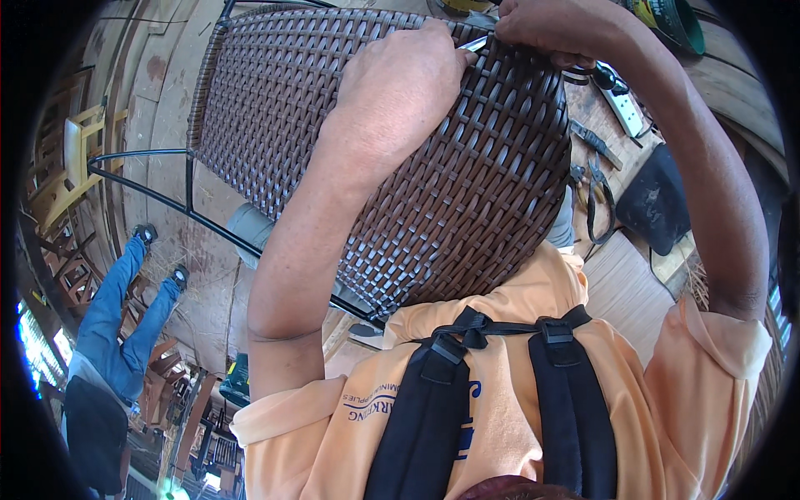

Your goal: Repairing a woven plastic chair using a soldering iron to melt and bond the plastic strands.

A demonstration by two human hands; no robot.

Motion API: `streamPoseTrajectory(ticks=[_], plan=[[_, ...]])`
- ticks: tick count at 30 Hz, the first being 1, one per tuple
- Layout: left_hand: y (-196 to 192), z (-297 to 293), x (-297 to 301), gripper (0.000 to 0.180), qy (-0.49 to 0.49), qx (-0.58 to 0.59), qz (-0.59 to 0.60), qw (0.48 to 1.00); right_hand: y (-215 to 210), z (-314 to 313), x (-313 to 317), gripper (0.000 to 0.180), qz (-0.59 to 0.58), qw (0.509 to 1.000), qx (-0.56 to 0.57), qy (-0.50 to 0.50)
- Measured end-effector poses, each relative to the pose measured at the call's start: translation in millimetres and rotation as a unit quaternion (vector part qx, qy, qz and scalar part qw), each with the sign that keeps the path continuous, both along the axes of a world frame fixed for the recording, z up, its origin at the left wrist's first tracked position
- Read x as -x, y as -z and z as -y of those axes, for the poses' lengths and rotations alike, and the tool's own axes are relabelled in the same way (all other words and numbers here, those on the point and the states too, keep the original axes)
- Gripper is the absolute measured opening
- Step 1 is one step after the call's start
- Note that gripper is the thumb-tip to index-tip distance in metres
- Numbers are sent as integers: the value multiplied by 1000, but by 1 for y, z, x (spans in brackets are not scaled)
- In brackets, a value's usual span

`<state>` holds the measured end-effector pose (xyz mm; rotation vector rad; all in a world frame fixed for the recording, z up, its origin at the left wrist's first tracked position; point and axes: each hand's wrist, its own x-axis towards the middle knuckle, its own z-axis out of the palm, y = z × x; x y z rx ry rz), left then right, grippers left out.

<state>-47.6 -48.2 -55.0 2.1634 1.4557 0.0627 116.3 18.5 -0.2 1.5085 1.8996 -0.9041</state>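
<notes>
A dark brown woven wicker panel (442, 183) on a thin black metal frame (142, 153) lies across my lap. My left hand (404, 87) is closed over its far part, the wrist bent and most fingers hidden under the knuckles. A slim shiny metal tool (475, 44) shows at the fingertips of this hand, lying against the weave; its kind is not clear. Just to the right, my right hand (550, 27) is closed at the panel's far right edge. What it grips there is hidden by the fingers.
On the right lie a hammer (596, 143), pliers (593, 187), a white power strip (621, 108) and a black case (654, 200). A green container (679, 29) stands at the far right. Another person in jeans (125, 325) is at the left, near wooden frames (75, 167).
</notes>
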Motion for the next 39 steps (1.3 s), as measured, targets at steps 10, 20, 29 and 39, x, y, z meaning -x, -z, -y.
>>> streamPoseTrajectory(ticks=[10,20,29,39], plan=[[-6,-5,2,33,20,-39,-21,999,18,-10,-17,27,-32,993,18,-112],[-9,-25,17,29,109,-69,26,991,2,-4,4,28,46,990,58,121],[-25,-39,14,29,127,-2,-4,992,-1,-1,-8,27,-32,987,51,152],[-9,-53,9,26,184,-142,-14,973,27,80,-44,33,-239,929,-178,220]])
